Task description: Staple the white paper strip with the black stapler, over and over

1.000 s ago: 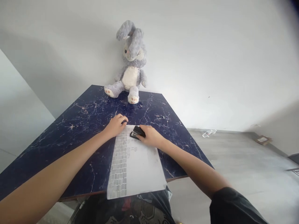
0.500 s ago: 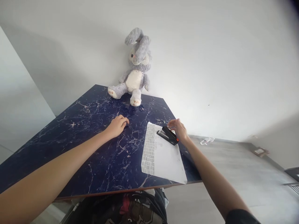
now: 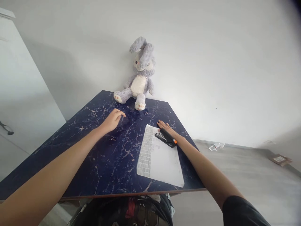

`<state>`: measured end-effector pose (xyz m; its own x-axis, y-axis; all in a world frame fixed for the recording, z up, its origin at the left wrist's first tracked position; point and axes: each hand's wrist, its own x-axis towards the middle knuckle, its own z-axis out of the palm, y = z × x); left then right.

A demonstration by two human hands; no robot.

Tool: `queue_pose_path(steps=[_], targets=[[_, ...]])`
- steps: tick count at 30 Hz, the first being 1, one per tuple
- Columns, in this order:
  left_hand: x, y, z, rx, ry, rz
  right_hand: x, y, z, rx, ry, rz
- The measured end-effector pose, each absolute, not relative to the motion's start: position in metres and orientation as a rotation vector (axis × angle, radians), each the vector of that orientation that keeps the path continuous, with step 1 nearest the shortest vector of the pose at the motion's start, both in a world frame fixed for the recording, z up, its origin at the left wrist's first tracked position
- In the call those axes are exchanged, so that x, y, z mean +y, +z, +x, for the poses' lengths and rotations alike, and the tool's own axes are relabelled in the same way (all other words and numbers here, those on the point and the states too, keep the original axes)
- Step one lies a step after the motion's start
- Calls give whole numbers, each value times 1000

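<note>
The printed sheet of paper lies on the right part of the dark blue marbled table, its left side covered by a column of grey blocks of print. On its upper part rests a black stapler with an orange spot at its rear end. Just behind the stapler, my right hand is open, fingers stretched out low over the tabletop, holding nothing. My left hand is over the table left of the paper, thumb and fingers drawn together; whatever is between them is too small to make out.
A grey plush rabbit sits at the table's back edge against the wall. At the left stands a white cabinet with a dark handle. A clear plastic item and a brown cardboard piece lie on the floor to the right.
The paper and stapler went from the table's middle to the right. My right hand let go of the stapler and now stretches flat behind it. My left hand drew slightly back leftward.
</note>
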<state>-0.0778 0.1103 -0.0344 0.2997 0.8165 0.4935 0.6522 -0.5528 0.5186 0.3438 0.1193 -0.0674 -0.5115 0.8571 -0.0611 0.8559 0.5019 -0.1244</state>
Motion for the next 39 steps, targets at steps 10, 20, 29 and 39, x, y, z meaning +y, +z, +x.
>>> queue_pose_path(steps=[10,20,29,39], targets=[[125,-45,-176,2317,1322,1860,163,-65,115,-2847,273,-1113],[124,-50,-181,2494,1127,1530,170,-61,34,-2684,424,-659],[120,-42,-169,2260,1555,1748,90,-49,86,-2431,776,-799],[87,-28,-86,1405,1306,2457,48,-38,191,-2439,659,-976]])
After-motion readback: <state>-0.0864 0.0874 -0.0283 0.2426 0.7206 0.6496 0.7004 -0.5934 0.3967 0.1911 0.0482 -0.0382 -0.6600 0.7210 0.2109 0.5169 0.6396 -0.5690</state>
